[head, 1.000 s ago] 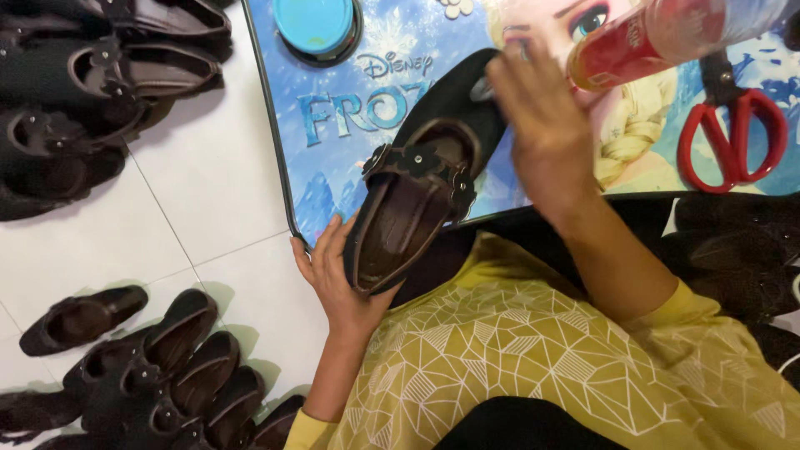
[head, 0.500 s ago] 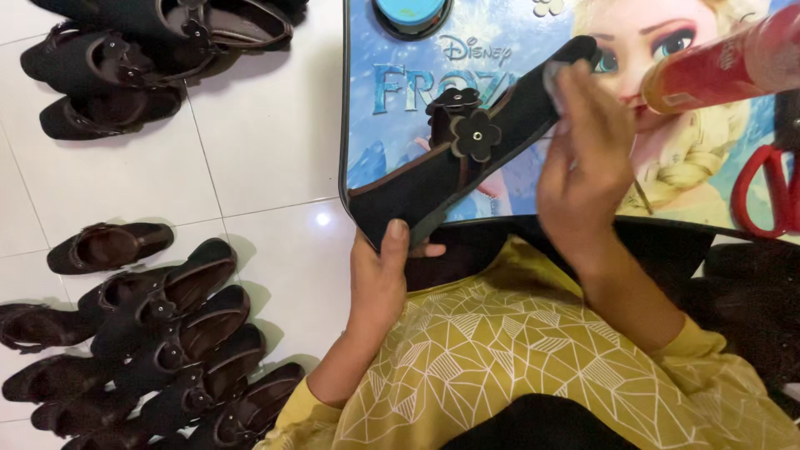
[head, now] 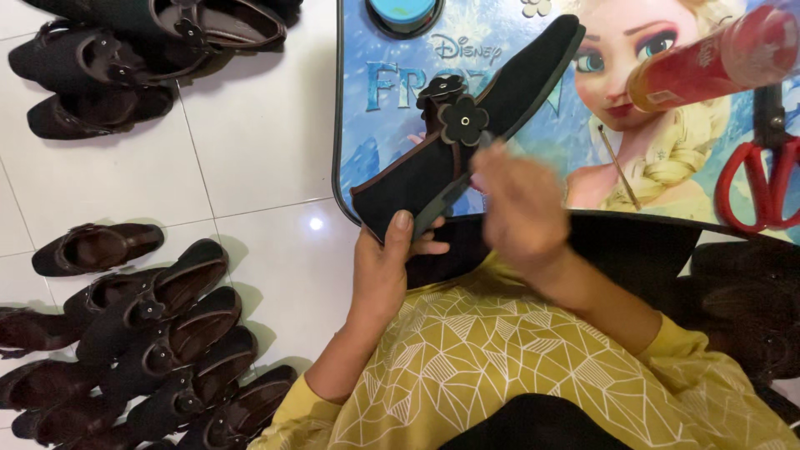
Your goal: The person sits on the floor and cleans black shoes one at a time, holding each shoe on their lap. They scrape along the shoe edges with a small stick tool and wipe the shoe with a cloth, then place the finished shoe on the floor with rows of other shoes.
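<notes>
Here, the left hand clamped the black shoe's heel; the right hand's blurred grip stayed unclear; support was best kept steady.

A black shoe with brown trim and a black flower sits mid-frame. The desk beneath is blue with a cartoon print. At upper right, a red and amber bottle; at right, red-handled scissors. Dark brown shoes fill the left on white floor tiles. The clothing below is mustard yellow with white lines.
</notes>
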`<state>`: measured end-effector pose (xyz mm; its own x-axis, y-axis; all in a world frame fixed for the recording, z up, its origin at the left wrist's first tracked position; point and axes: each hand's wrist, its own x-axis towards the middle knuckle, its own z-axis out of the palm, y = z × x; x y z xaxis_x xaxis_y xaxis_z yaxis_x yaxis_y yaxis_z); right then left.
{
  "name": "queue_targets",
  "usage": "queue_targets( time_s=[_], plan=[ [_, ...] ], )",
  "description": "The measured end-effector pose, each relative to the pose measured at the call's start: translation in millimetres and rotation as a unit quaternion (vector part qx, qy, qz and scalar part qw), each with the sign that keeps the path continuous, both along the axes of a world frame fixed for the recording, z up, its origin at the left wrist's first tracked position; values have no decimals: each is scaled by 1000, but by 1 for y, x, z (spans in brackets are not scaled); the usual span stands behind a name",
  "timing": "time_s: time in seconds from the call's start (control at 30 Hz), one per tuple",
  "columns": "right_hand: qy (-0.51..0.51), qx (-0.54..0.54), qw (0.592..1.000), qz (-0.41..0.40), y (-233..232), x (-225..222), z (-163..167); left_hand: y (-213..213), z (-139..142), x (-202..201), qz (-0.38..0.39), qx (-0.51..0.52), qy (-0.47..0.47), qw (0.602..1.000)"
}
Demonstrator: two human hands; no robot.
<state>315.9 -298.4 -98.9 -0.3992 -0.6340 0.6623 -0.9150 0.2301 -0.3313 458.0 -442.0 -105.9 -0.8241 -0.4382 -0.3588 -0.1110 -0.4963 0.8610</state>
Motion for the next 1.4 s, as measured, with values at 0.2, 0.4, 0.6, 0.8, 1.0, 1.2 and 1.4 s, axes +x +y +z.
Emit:
queue_targets(
  time_s=[0.2,0.4,0.6,0.8,1.0,1.2,1.4],
  plan=[
    [-153,-25,985,70,24,9,9,2,13,0,33,-167,47,984],
    [-569,-374,732,-15,41,-6,12,-2,12,9,-9,-570,44,821],
    [-543,-262,798,-5,47,-5,0,6,-8,11,-60,-611,103,783],
    [-322,-46,945,-35,42,0,15,8,-6,9,-45,-645,80,759],
    [-348,-167,919,-76,23,-28,49,7,9,3,-91,-611,51,785],
    [-256,-91,960,-64,9,-72,66,-2,19,-3,-131,-609,88,777],
    [-108,74,991,25,-24,-93,52,0,23,-4,-158,-601,65,781]
  ],
)
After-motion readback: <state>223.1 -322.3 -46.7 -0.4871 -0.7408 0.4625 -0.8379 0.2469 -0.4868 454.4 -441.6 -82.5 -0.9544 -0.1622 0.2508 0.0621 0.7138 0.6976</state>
